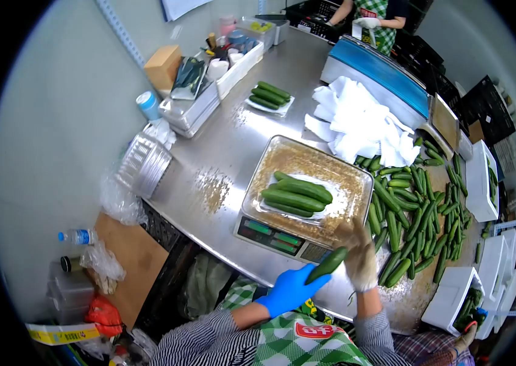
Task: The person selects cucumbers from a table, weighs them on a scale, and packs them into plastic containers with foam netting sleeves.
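By the scale [294, 157], I see the left hand [291, 289] gripping a plump, dark-green cucumber [329, 263]. The right hand [360, 259] is blurred; I can't tell its grip.

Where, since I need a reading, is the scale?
Head view, centre: the scale sits on the table, beyond the left hand and left of the cucumber pile.

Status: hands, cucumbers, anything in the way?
Left hand: gripping one cucumber. Right hand: close beside it, blurred, contact unclear. Scale pan: more cucumbers aboard. No obstruction evident between held cucumber and pan.
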